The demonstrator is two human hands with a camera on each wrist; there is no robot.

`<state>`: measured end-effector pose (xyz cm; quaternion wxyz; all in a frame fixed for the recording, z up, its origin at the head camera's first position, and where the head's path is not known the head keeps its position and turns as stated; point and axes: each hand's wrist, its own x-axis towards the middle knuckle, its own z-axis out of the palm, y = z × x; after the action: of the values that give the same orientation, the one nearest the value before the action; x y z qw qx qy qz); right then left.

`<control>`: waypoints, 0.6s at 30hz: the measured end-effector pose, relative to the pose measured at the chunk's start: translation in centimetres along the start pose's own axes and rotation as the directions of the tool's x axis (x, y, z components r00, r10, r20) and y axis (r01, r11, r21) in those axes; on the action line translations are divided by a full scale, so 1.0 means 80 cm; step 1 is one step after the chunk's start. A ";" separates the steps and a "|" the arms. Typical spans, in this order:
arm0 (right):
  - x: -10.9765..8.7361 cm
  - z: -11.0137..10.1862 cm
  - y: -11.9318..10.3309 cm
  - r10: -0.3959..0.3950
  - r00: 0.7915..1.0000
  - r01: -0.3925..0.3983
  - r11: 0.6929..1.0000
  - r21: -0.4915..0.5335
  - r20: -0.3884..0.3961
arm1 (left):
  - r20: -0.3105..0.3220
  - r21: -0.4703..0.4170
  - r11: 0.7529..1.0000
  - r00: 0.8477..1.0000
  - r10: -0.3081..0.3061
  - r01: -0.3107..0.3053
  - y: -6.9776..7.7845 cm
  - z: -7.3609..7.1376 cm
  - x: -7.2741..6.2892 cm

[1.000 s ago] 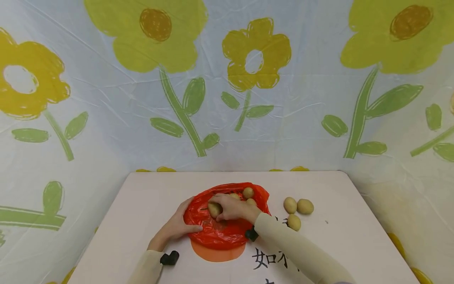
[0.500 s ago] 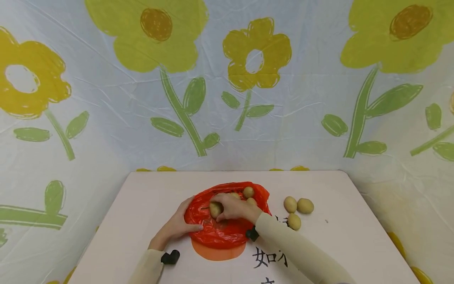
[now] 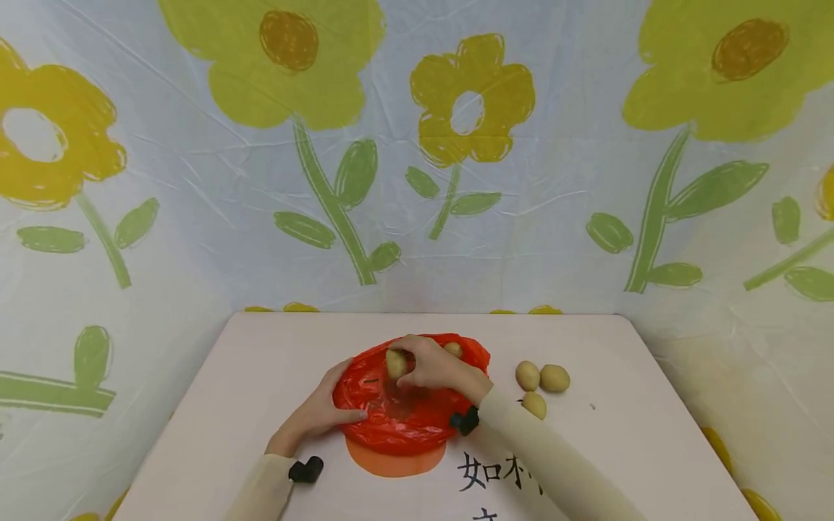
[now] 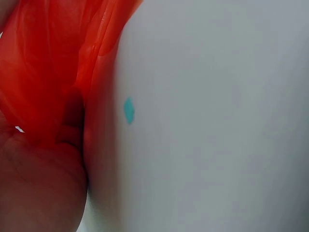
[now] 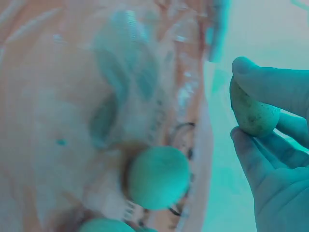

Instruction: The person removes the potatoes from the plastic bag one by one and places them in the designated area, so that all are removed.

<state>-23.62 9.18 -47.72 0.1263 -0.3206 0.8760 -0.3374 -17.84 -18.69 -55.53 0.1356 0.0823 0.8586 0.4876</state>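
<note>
A potato (image 3: 396, 364) is pinched between the thumb and fingers of my right hand (image 3: 433, 364), raised a little over the red plastic bag (image 3: 397, 427). The right wrist view shows the same potato (image 5: 256, 113) at the fingertips. My left hand (image 3: 326, 405) grips the left side of the bag, its thumb lying over the plastic. Close up in the left wrist view, red plastic (image 4: 43, 72) passes into the palm and partly covers the fingers. Another potato (image 3: 452, 349) shows at the back of the bag; the right hand and forearm hide part of the inside.
Three potatoes stand close together on the pale table to the right of the bag, one of them the far-right potato (image 3: 555, 378). Black written characters (image 3: 489, 470) and an orange printed patch (image 3: 395, 461) mark the table top (image 3: 274, 354). A flowered cloth (image 3: 547, 239) hangs behind.
My right hand has lifted the potato up and slightly away from me within the bag's opening. The left hand keeps its place on the bag. The head view has shifted slightly.
</note>
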 end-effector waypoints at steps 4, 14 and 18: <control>-0.007 -0.022 -0.005 -0.016 0.998 0.017 1.000 0.021 -0.058 | -0.003 0.005 1.000 1.000 -0.015 0.015 0.000 0.000 0.002; -0.029 -0.060 -0.011 0.019 0.986 -0.002 0.995 0.102 -0.166 | -0.018 0.012 0.999 0.999 -0.044 0.044 0.000 0.001 0.000; -0.044 -0.068 -0.007 0.028 0.977 -0.005 0.994 0.111 -0.209 | -0.012 -0.006 0.999 0.999 -0.044 0.044 0.002 0.004 0.002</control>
<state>-23.06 13.93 -43.29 0.0531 -0.2684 0.8672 -0.4161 -17.91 -18.31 -55.57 0.1413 0.0600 0.8595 0.4875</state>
